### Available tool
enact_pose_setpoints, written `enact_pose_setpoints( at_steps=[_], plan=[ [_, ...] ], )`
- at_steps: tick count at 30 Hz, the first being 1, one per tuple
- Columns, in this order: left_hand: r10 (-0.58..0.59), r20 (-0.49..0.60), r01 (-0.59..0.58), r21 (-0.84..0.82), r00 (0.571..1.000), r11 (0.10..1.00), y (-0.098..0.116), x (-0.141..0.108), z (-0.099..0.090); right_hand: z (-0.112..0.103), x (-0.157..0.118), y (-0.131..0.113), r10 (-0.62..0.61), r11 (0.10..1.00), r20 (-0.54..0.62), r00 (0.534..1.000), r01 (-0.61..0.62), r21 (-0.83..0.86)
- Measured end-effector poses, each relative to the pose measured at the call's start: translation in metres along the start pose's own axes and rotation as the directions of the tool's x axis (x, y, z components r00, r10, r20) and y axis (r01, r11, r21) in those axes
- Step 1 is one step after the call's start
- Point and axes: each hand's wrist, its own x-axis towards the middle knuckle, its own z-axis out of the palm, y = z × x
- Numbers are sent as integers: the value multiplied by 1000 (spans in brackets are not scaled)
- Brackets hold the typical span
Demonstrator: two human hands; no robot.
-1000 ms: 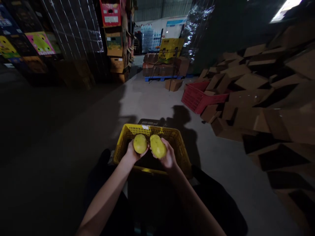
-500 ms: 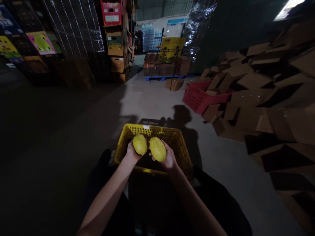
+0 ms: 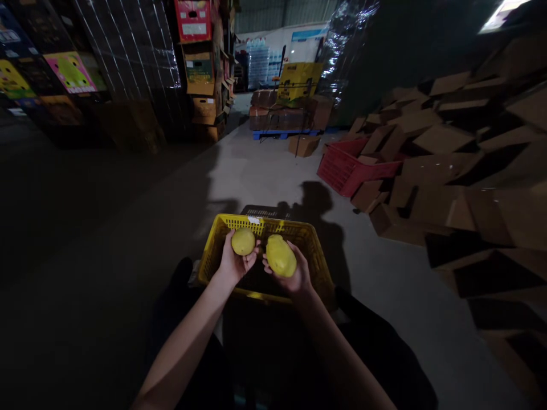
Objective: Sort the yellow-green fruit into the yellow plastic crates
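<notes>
A yellow plastic basket [image 3: 321, 259] with slotted walls stands on the floor between my legs. Over its left half, my left hand [image 3: 233, 263] holds a round yellow-green fruit [image 3: 243, 241], with the fingers curled beneath it. My right hand [image 3: 299, 274] holds a larger, oblong yellow fruit [image 3: 281, 255] over the basket's middle, its fingertips showing at the fruit's left side. The two fruits are apart. The basket's bottom is dark, and its contents cannot be made out.
A red crate [image 3: 344, 171] and a heap of cardboard boxes [image 3: 440, 171] lie to the right. Farther ahead, a blue pallet [image 3: 284, 135] bears boxes. Stacked cartons [image 3: 204, 108] and wrapped stacks rise at the back left.
The hands have moved slightly apart. The left fruit has turned and looks rounder, with more fingers showing beside it. The right fruit has tilted and shifted a little to the right.
</notes>
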Motion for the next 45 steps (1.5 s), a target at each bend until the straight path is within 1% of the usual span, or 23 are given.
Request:
enact_pose_setpoints(
  at_steps=[3, 7, 9, 11, 13, 15, 17, 19, 21, 24, 28, 33, 35, 37, 39, 40, 42, 43, 45],
  plan=[
    [-12, 54, 8, 82, 998, 997, 1, -1, -2, 0, 2, 1, -6, 999, 36, 999, 8, -35],
    [38, 77, -53, 201, 996, 978, -1, -1, 0, 2, 1, -1, -8, 999, 89, 996, 12, -46],
    [32, 80, -48, 214, 996, 976, -2, -1, 2, 2, -1, -3, -22, 998, 122, 992, 29, -60],
    [5, 102, -24, 184, 995, 983, -3, -2, 4, 1, -3, -6, -26, 997, 143, 989, 35, -66],
    [-6, 147, -17, 152, 989, 988, -3, -4, 6, 0, -4, -7, -36, 998, 129, 991, 41, -42],
    [4, 184, -32, 147, 983, 989, -3, -4, 7, -1, -4, -9, -44, 999, 71, 996, 45, -6],
    [16, 197, -50, 172, 980, 984, -3, -3, 7, 0, -3, -11, -17, 1000, 0, 1000, 17, 10],
    [16, 192, -62, 232, 981, 971, -4, -1, 6, 1, -2, -11, -3, 1000, -55, 998, 4, 27],
    [0, 175, -56, 316, 985, 947, -7, 1, 5, 1, -2, -10, -21, 999, -72, 997, 25, 44],
    [-26, 147, -38, 415, 989, 909, -11, 4, 4, 1, -2, -7, -44, 999, -46, 998, 45, 17],
    [-49, 143, -27, 486, 989, 873, -14, 3, 7, -4, 0, -5, -47, 997, 9, 999, 48, -60],
    [-64, 117, -10, 543, 991, 840, -13, 5, 4, -10, 3, -8, -4, 997, 20, 1000, 6, -76],
    [-39, 109, -29, 565, 993, 824, -12, 7, 2, -11, 4, -9, 0, 999, -2, 1000, 0, -43],
    [1, 84, -51, 593, 996, 804, -11, 9, 0, -10, 3, -9, -27, 1000, -29, 999, 27, -13],
    [60, 58, -83, 608, 996, 789, -8, 7, 0, -7, 1, -9, -87, 996, -27, 996, 86, -32],
    [107, 58, -120, 609, 993, 784, -7, 5, 1, -6, 0, -9, -128, 990, -17, 992, 127, -62],
    [223, 102, -237, 615, 970, 752, -5, -1, 2, -2, -5, -7, -214, 965, 14, 977, 214, -152],
    [280, 139, -303, 627, 950, 718, -4, -5, 3, 0, -7, -6, -265, 942, 26, 964, 265, -204],
    [375, 222, -422, 662, 900, 620, -3, -12, 4, 3, -10, -4, -379, 872, 28, 925, 367, -323]
  ],
)
